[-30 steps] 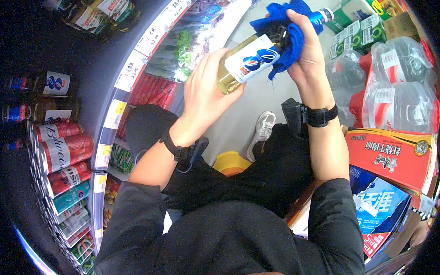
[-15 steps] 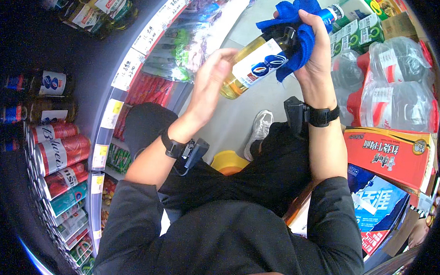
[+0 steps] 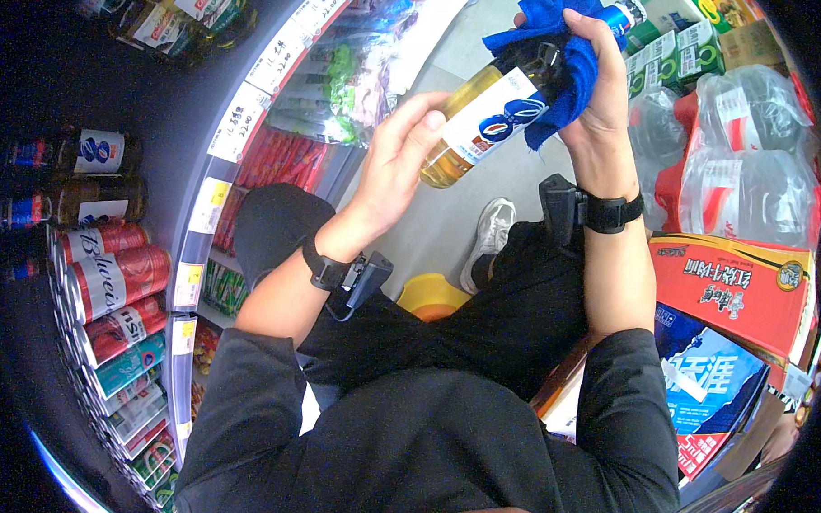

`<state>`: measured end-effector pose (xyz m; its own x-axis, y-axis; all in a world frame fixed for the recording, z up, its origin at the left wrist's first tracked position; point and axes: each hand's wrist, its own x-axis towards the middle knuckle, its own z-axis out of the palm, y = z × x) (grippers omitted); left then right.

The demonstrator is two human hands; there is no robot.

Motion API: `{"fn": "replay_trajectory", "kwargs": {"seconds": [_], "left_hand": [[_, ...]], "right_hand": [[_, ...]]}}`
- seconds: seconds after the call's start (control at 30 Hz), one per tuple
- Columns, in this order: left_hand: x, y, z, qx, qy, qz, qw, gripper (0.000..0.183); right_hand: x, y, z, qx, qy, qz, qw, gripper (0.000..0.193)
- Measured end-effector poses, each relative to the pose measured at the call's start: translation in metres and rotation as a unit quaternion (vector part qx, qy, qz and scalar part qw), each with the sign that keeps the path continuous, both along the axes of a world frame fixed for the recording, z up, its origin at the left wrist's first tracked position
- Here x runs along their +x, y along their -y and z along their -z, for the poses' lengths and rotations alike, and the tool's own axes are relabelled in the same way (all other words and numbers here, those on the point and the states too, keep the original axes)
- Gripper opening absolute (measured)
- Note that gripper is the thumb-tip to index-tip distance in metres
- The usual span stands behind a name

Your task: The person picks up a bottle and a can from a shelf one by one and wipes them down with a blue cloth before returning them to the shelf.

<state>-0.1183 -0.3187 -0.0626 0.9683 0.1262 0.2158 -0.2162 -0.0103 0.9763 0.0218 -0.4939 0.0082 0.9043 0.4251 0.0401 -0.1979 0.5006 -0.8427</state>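
A glass bottle of pale amber liquid, with a white and blue label and a blue cap, is held aslant in front of me, its neck toward the upper right. My right hand is closed on a blue cloth wrapped about the bottle's shoulder and neck. The cap end sticks out beyond the cloth. Around the lower end of the bottle, my left hand is closed, thumb against its side; part of its fingers is hidden behind the glass.
To the left, a dark shelf bears similar bottles and several drink cans. Bagged goods lie beyond its edge. On the right stand shrink-wrapped bottles and a red carton. Something yellow is below, between my legs.
The bottle, the cloth and my right hand have shifted slightly right. My left hand has also moved right, and its thumb now lies on the bottle's lower side.
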Motion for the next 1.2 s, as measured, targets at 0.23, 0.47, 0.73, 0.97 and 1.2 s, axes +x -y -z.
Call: {"fn": "replay_trajectory", "kwargs": {"seconds": [0.23, 0.47, 0.73, 0.97, 1.2], "left_hand": [[0.005, 0.003, 0.008, -0.197, -0.034, 0.036, 0.979, 0.053], [0.0, 0.003, -0.007, -0.002, -0.022, 0.024, 0.999, 0.052], [-0.001, 0.003, 0.003, -0.078, -0.047, 0.012, 0.996, 0.05], [0.0, 0.004, 0.006, -0.157, -0.066, 0.019, 0.985, 0.05], [0.008, -0.01, 0.006, -0.21, -0.127, 0.153, 0.957, 0.076]], "right_hand": [[0.002, 0.002, 0.002, 0.001, -0.004, -0.01, 1.0, 0.043], [-0.001, -0.004, 0.003, -0.012, 0.0, -0.004, 1.0, 0.041], [-0.002, -0.002, -0.002, -0.018, 0.021, -0.014, 1.0, 0.038], [-0.014, -0.005, -0.016, 0.024, -0.049, -0.006, 0.999, 0.025], [-0.002, 0.007, 0.001, -0.059, 0.027, -0.044, 0.997, 0.038]]}}
